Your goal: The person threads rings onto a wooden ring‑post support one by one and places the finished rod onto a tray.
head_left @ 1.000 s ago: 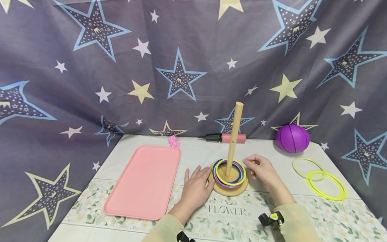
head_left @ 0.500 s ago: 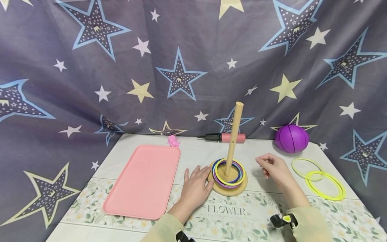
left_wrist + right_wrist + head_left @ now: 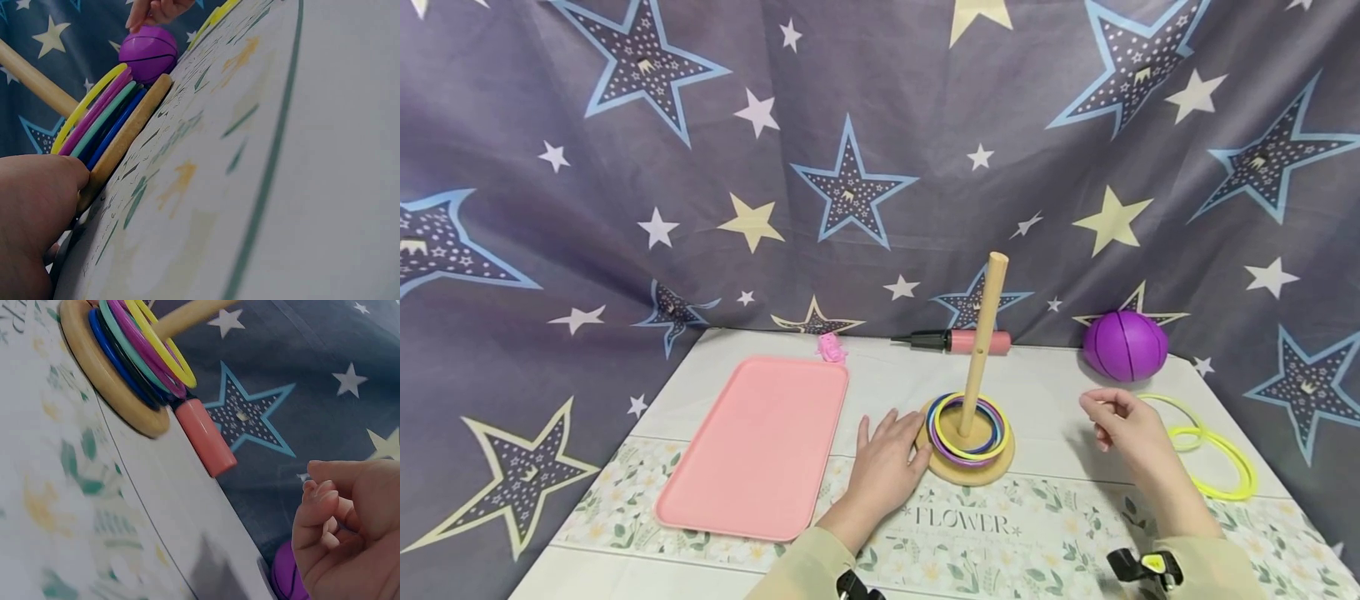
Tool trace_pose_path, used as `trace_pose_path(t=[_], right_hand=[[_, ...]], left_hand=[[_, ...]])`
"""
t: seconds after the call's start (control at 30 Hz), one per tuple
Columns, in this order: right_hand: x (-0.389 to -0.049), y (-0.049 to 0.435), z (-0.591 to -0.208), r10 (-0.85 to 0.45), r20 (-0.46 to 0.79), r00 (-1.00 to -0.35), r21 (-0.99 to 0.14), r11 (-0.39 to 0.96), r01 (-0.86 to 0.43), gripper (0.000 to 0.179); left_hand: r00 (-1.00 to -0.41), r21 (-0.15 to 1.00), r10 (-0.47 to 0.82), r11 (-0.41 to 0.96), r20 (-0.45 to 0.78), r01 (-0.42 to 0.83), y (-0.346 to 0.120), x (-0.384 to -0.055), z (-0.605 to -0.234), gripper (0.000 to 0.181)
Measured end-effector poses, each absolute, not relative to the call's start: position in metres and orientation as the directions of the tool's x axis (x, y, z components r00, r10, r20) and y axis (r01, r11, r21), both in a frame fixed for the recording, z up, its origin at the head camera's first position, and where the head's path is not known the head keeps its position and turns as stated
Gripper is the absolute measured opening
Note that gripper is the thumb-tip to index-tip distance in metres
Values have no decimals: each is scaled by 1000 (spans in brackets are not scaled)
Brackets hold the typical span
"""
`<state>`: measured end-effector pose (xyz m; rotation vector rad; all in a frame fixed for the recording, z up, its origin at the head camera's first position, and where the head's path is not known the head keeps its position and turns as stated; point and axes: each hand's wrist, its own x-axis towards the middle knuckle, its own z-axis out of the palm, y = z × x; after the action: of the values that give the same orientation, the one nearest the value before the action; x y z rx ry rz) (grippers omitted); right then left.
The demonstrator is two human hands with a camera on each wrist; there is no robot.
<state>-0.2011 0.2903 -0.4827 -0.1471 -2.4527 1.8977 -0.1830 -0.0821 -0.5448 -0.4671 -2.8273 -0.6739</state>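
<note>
A wooden ring-toss stand [image 3: 981, 354] stands upright right of centre in the head view, with several coloured rings [image 3: 934, 433] stacked round its post. The left wrist view shows a yellow ring [image 3: 78, 119] on top and a blue ring [image 3: 115, 128] low on the base. My left hand [image 3: 883, 467] rests against the left edge of the round base, fingers spread, thumb touching the rim. Off to the right of the stand, my right hand [image 3: 1127, 429] hovers over the table with loosely bent fingers and holds nothing. Behind it lie two yellow rings [image 3: 1232, 458], partly hidden.
A pink tray [image 3: 760, 446] lies on the left of the table. Along the back are a small pink toy [image 3: 831, 347], a red and black hand pump [image 3: 958, 341] and a purple ball [image 3: 1125, 346]. A star-patterned cloth [image 3: 850, 283] hangs behind the table.
My right hand has moved away from the stack to the right, towards the loose yellow rings, and now partly covers them. My left hand and the stand have stayed in place.
</note>
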Motion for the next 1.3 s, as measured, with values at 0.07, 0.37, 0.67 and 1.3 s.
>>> trace_pose_path(t=[0.07, 0.37, 0.67, 1.3], right_hand=[[-200, 298, -483, 121, -31, -992, -969, 242, 59, 29], [-197, 332, -488, 272, -50, -961, -990, 113, 84, 7], [-192, 359, -493, 436, -114, -893, -992, -91, 82, 9], [-192, 388, -510, 619, -176, -765, -969, 29, 246, 19]], left_hand=[[-931, 405, 257, 846, 259, 346, -82, -183, -545, 55], [-932, 408, 253, 846, 259, 343, -81, -182, -544, 54], [-934, 402, 249, 851, 257, 337, -81, -182, -544, 54], [-937, 408, 248, 850, 247, 332, -80, -182, -543, 55]])
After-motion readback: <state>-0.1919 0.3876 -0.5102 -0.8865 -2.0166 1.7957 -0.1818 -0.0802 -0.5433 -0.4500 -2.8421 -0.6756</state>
